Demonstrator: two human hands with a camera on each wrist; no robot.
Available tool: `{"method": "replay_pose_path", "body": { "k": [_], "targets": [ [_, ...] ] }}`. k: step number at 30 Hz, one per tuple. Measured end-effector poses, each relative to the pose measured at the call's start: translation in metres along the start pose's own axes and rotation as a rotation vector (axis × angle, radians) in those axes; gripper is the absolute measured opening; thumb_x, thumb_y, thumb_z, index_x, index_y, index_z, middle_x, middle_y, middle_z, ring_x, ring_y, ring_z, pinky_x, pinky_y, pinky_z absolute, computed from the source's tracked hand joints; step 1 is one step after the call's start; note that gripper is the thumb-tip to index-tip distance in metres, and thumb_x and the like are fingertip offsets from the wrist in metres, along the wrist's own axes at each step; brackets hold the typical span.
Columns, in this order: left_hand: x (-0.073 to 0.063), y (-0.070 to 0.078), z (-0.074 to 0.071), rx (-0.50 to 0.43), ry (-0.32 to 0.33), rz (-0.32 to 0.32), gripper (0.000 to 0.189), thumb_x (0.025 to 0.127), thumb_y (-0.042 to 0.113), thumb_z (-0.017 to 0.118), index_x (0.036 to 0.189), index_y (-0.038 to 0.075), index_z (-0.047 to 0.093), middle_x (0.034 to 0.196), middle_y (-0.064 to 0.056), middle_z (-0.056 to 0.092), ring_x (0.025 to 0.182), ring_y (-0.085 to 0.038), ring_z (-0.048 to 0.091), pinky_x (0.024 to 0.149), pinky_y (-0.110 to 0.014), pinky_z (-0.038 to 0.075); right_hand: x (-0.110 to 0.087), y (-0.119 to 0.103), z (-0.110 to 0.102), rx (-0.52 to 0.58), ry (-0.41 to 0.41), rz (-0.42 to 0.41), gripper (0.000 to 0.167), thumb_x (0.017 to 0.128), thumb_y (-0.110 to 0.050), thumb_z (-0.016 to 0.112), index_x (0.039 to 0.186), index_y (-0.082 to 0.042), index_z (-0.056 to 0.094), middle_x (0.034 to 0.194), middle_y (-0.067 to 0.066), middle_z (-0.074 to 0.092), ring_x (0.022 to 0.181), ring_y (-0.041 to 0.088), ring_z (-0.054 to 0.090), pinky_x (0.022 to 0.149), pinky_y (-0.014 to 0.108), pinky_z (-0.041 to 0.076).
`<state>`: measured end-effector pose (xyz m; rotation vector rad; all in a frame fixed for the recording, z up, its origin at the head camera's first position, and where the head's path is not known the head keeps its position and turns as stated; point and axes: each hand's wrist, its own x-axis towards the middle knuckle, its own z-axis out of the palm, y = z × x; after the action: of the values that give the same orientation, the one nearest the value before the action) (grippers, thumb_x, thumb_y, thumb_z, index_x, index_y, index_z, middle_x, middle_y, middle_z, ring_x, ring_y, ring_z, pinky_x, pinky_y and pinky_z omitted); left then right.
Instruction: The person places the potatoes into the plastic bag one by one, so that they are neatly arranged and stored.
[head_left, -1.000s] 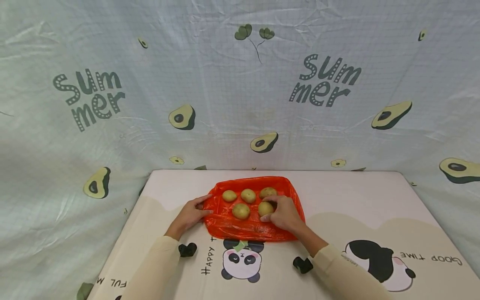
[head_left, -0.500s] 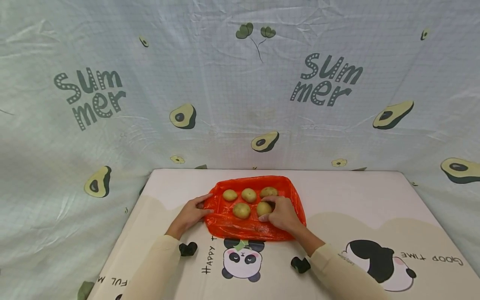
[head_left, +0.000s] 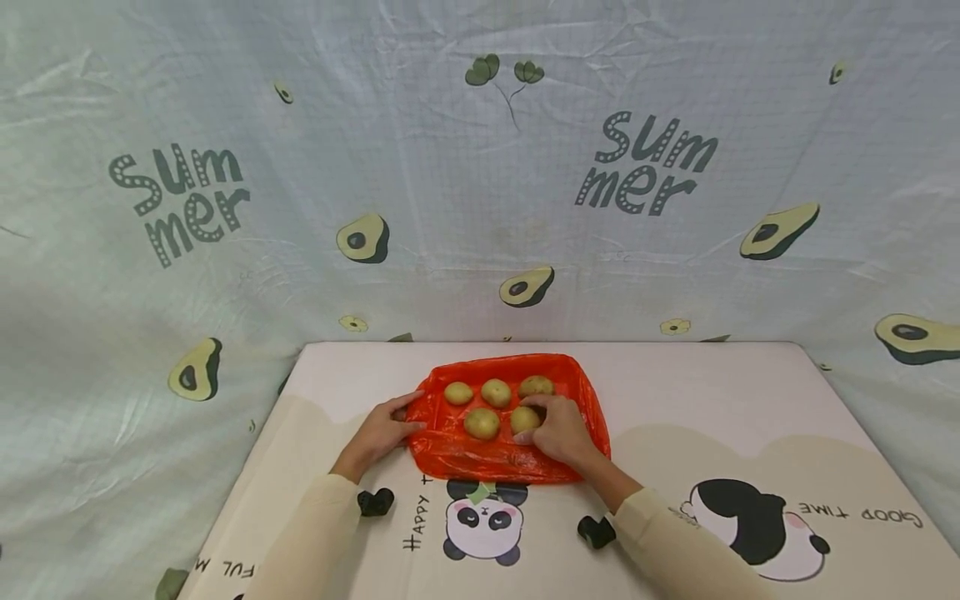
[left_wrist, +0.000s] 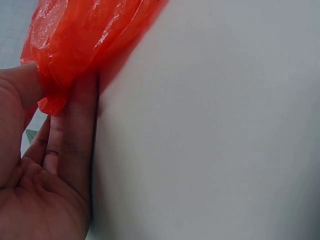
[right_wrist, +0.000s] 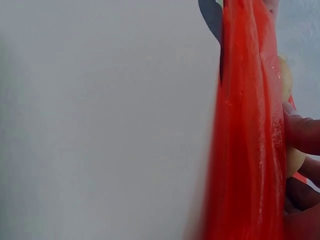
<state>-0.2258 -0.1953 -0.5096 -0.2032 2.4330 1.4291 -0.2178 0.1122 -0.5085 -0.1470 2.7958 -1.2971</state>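
A red plastic bag [head_left: 480, 462] lies spread on the table with several potatoes on it in two rows. My right hand [head_left: 561, 429] grips the potato [head_left: 524, 419] at the right of the near row, fingers on its far side and thumb on its near side. Left of it sits another potato [head_left: 482, 423]. In the right wrist view the bag's raised edge [right_wrist: 250, 125] hides part of the hand. My left hand [head_left: 380, 429] pinches the bag's left edge; the left wrist view shows the gathered plastic [left_wrist: 75, 45] between thumb and fingers.
The far row holds three potatoes, among them one at the left [head_left: 458, 393] and one at the right [head_left: 536, 386]. A panda-printed cover lies on the table [head_left: 697, 383]. A patterned curtain [head_left: 450, 167] hangs behind the table's far edge.
My right hand has shifted slightly left with the potato, closer to its neighbour in the near row. My left hand stays at the bag's edge.
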Motion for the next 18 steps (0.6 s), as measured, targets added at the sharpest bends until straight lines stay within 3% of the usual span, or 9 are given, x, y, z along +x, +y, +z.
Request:
{"method": "replay_pose_path", "body": {
  "k": [10, 18],
  "targets": [
    [0.0049, 0.0005, 0.0007, 0.011, -0.002, 0.015, 0.061, 0.099, 0.013, 0.069, 0.156, 0.021, 0.05, 0.14, -0.021, 0.058, 0.103, -0.025, 0.062, 0.083, -0.029, 0.062, 0.0009, 0.0032, 0.0038, -0.023, 0.018, 0.011, 0.053, 0.078, -0.017, 0.091, 0.126, -0.009, 0.074, 0.128, 0.011, 0.073, 0.118, 0.031, 0.065, 0.104, 0.053, 0.057],
    [-0.001, 0.0012, -0.0009, 0.027, -0.007, 0.02, 0.063, 0.099, 0.014, 0.068, 0.158, 0.02, 0.047, 0.156, -0.023, 0.05, 0.116, -0.028, 0.062, 0.095, -0.036, 0.063, 0.0014, 0.002, 0.0045, -0.072, -0.003, -0.044, 0.057, 0.079, -0.019, 0.09, 0.131, -0.007, 0.071, 0.131, 0.011, 0.072, 0.12, 0.032, 0.065, 0.104, 0.053, 0.058]
  ]
}}
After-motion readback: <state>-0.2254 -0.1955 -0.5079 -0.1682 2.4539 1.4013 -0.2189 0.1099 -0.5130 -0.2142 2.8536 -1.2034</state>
